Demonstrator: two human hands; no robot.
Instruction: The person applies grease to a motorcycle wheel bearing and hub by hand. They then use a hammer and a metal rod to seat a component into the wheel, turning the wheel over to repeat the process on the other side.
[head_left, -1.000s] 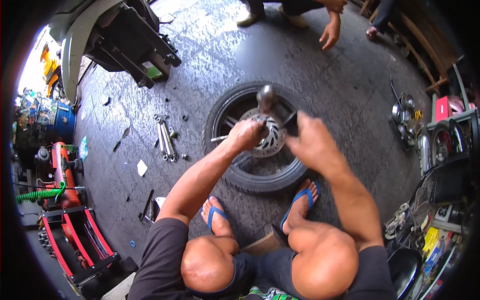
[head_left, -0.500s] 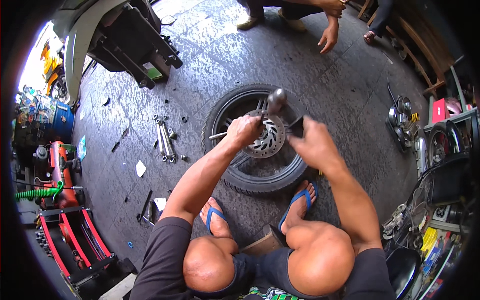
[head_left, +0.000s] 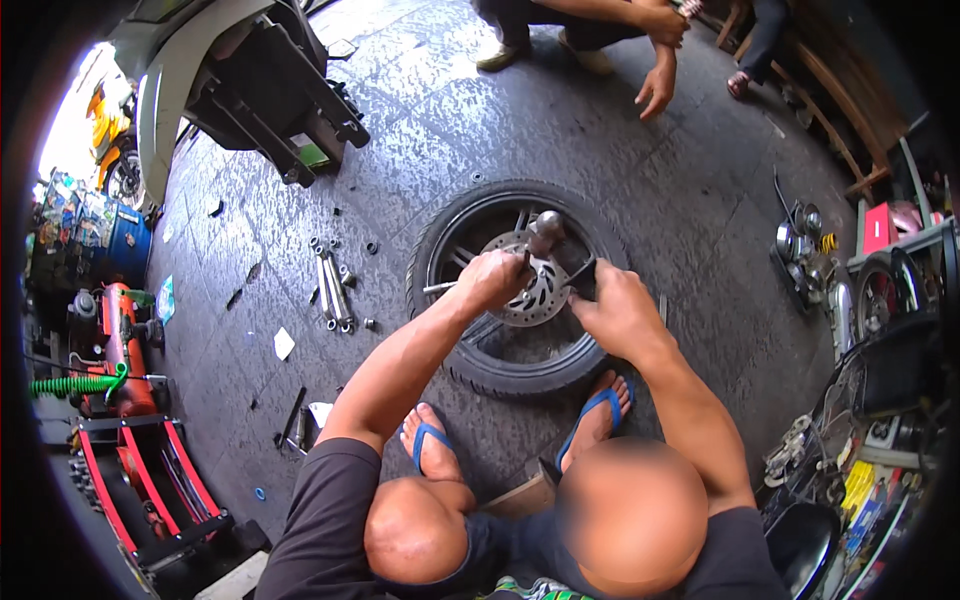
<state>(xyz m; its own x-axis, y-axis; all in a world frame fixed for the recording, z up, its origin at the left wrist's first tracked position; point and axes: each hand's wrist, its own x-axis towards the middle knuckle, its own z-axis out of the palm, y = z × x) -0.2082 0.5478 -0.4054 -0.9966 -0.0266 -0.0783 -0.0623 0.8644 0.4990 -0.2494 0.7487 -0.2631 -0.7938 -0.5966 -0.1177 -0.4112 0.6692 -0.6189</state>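
A motorcycle wheel (head_left: 525, 378) with a black tyre lies flat on the floor in front of my feet, its perforated brake disc (head_left: 548, 290) facing up. My left hand (head_left: 493, 280) is closed round a thin metal rod (head_left: 440, 288) over the disc's left side; the rod's pale end sticks out to the left. Closed on a hammer (head_left: 582, 274), my right hand (head_left: 622, 312) is at the right of the disc. The rounded metal hammer head is above the hub, close to my left fingers. Whether it touches anything there, I cannot tell.
Wrenches (head_left: 333, 290) and several small metal parts lie left of the wheel. A red jack (head_left: 150, 480) and a red compressor (head_left: 122, 340) stand at the left. Motorcycle parts (head_left: 800, 235) lie at the right. Another person's hand (head_left: 657, 88) hangs beyond the wheel.
The hammer head has come down toward the hub, and my right hand has lowered with it. My left hand stays at the disc, still gripping the rod.
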